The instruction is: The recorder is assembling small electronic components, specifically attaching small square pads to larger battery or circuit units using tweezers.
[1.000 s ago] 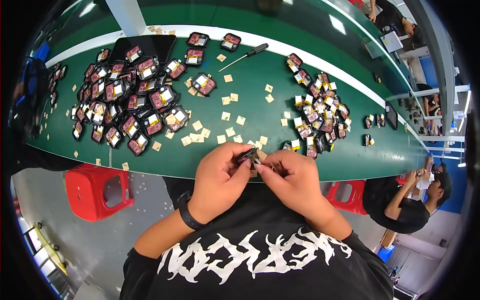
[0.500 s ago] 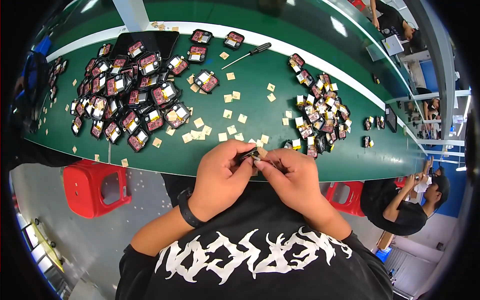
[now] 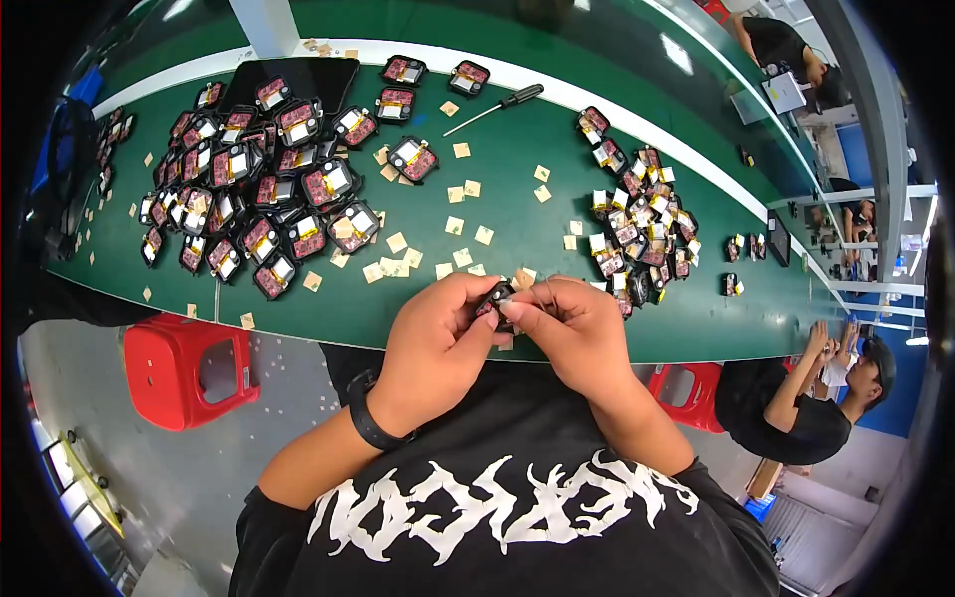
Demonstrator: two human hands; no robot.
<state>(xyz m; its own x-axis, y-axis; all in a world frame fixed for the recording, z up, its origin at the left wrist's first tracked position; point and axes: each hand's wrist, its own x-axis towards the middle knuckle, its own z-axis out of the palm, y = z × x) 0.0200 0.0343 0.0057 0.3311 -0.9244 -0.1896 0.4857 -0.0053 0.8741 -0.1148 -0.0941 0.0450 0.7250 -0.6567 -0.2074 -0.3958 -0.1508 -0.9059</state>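
Work on one small black-cased device [image 3: 487, 304] looks only partly done: we see it held just over the near edge of the green table [image 3: 696, 323], between both hands. Fingers of the left hand [image 3: 438, 333] pinch its left side, while the thumb and bent fingers of the right hand [image 3: 577, 328] close on its right edge; whether they also nip some tiny part, we cannot tell. To the left we find a large heap of open cases [image 3: 231, 164] with red circuit boards and pale battery packs lying flat inside. To the right sits a smaller cluster of cases [image 3: 625, 234], many with white pieces and yellow tape standing out. We judge these two groups to be at different stages, yet cannot say which is finished; either way, plenty of units lie outside the hands. Between the groups, tan square pads [image 3: 456, 225] lie scattered, and a black-handled screwdriver [image 3: 519, 96] rests untouched toward the back, well apart from both hands.
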